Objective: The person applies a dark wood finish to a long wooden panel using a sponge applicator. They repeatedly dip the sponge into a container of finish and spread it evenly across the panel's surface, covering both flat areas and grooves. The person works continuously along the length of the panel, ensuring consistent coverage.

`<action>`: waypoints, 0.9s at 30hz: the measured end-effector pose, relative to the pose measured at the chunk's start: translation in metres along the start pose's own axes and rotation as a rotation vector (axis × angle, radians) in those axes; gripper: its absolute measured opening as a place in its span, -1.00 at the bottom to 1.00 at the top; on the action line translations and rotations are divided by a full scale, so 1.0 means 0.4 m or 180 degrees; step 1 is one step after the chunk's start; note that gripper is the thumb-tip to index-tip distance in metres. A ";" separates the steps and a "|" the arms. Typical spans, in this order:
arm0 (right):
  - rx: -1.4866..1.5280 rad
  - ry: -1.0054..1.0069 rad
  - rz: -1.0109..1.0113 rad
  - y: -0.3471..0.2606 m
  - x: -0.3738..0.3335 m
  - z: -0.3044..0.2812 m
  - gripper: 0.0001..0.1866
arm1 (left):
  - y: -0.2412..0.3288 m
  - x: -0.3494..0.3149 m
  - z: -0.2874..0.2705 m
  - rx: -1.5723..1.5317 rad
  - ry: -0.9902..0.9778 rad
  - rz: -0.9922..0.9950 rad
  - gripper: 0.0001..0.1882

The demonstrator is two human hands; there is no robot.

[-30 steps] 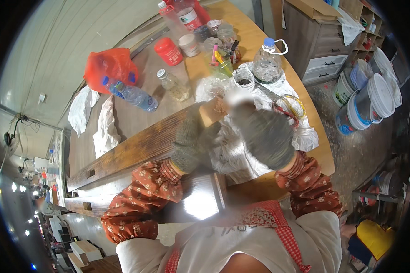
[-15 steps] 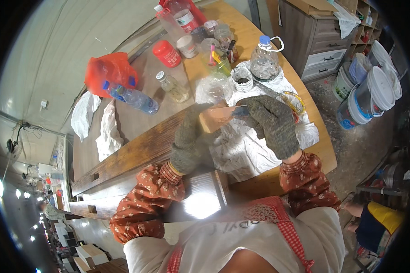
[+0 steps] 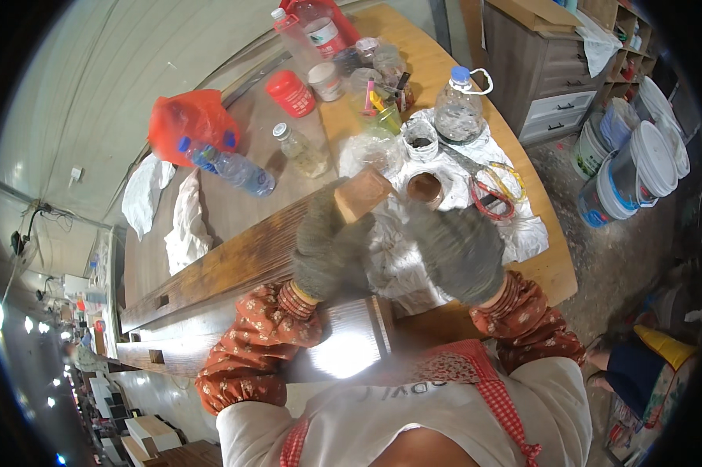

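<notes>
Head view, items listed from the fingers outward
Gloved left hand [image 3: 323, 249]: fingers are curling snugly round the near end of a tan block [image 3: 362, 194], which is showing its flat face just beyond the end of a dark beam [image 3: 234, 245]
Gloved right hand [image 3: 460, 253]: fingers are blurring above a crumpled white sheet [image 3: 401, 268]; how far they are parting, or whether they are gripping anything, one cannot tell
Handling, in judgement: gripping the block low and steady, leaving its face uncovered, and keeping the right glove clear of open rims would be serving best
Brown pot [image 3: 425, 189]: is standing open on the sheet, near the right fingers, its inside showing brown
White tub [image 3: 420, 142]: is standing just behind, holding something dark
Clear jug [image 3: 457, 113], blue-capped: is standing toward the table's [image 3: 425, 58] right edge, contents unclear
Green cup [image 3: 378, 113]: is holding pens
Glass bottle [image 3: 299, 152]: is holding something pale
Red jar [image 3: 290, 92]: is standing toward the table's far edge, contents hidden
</notes>
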State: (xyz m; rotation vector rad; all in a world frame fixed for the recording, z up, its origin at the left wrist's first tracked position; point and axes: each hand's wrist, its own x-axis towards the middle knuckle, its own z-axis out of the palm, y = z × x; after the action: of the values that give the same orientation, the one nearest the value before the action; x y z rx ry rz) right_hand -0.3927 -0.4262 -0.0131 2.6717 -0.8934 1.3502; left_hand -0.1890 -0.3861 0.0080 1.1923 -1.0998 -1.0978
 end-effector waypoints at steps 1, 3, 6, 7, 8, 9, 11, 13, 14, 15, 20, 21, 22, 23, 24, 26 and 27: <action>-0.0113 -0.0135 -0.0118 -0.018 -0.013 0.002 -0.61 | 0.004 -0.009 0.001 -0.0261 0.0028 0.0034 -0.45; -0.0367 -0.0358 -0.0383 -0.041 -0.035 0.021 -0.48 | -0.021 0.006 -0.025 0.0350 -0.0077 0.0249 -0.45; -0.0545 0.0286 -0.0637 -0.035 -0.068 0.046 -0.43 | -0.004 -0.001 -0.023 0.0770 -0.0047 0.0532 -0.44; -0.0462 0.0259 -0.0428 -0.042 -0.054 0.027 -0.45 | -0.003 0.001 -0.024 0.0998 -0.0056 0.0594 -0.44; -0.0212 0.0218 -0.0281 -0.041 -0.041 0.018 -0.46 | -0.001 0.003 -0.028 0.1227 -0.0072 0.0652 -0.44; 0.0034 0.0175 -0.0129 -0.036 -0.030 0.010 -0.46 | -0.001 0.003 -0.033 0.0975 -0.0034 0.0568 -0.44; 0.1334 0.0029 0.0720 -0.046 0.009 -0.032 -0.52 | -0.019 -0.007 -0.030 0.0437 -0.0009 0.0357 -0.44; 0.1904 0.0350 0.1268 -0.046 0.027 0.003 -0.80 | -0.029 -0.009 -0.038 0.0531 0.0027 0.0460 -0.44; 0.2351 0.0390 0.1839 -0.044 0.025 0.010 -0.80 | -0.023 -0.003 -0.032 0.0571 0.0011 0.0507 -0.44; 0.2739 0.0140 0.2437 -0.022 0.024 0.017 -0.78 | -0.001 -0.006 -0.014 0.0133 -0.0147 0.0338 -0.45; 0.3936 0.0338 0.2971 0.079 -0.034 0.039 -0.75 | 0.042 0.002 0.010 0.0198 -0.0247 -0.0013 -0.46; 0.4233 0.0445 0.3104 0.085 -0.039 0.035 -0.75 | 0.040 0.004 0.010 0.0219 -0.0264 0.0019 -0.45; 0.4274 0.0360 0.3167 0.077 -0.029 0.026 -0.74 | 0.035 0.002 0.004 0.0252 -0.0243 0.0047 -0.45; 0.4310 0.0287 0.3237 0.057 -0.004 0.009 -0.74 | 0.021 0.001 -0.007 0.0384 -0.0197 0.0056 -0.42; 0.4348 0.0212 0.3306 0.037 0.019 -0.006 -0.73 | 0.008 0.002 -0.011 0.0452 -0.0188 0.0156 -0.41; 0.4080 0.0128 0.3339 0.023 0.033 -0.007 -0.73 | -0.002 0.005 -0.019 0.0611 -0.0178 0.0388 -0.40; 0.4075 0.0169 0.3314 0.029 0.028 0.007 -0.75 | 0.001 0.003 -0.022 0.0557 -0.0225 0.0304 -0.40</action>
State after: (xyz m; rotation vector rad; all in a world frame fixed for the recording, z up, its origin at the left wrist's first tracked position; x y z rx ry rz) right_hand -0.3913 -0.4421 -0.0090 2.7706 -2.1541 3.0095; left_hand -0.1802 -0.3859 0.0079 1.2309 -1.3159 -0.9926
